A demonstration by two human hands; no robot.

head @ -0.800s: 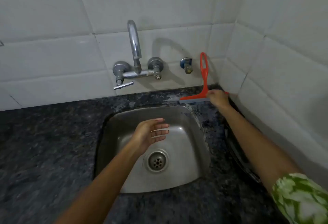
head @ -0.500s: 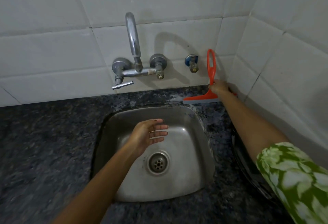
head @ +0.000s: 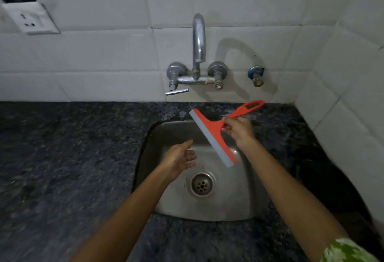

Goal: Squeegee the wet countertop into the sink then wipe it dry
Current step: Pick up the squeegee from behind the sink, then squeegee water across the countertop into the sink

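- Loosely, the right hand (head: 239, 131) pinches the squeegee (head: 216, 135) by its neck above the sink (head: 245, 205); it could slip (thin grip).
- Left hand (head: 179, 161), fingers relaxed, holds nothing, at eight o'clock from the blade.
- The countertop (head: 72, 168) at nine o'clock may stay wet if strokes miss the sink.

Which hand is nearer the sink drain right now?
Left. The left hand hovers open just up and left of the drain; the right hand is farther back, gripping the squeegee.
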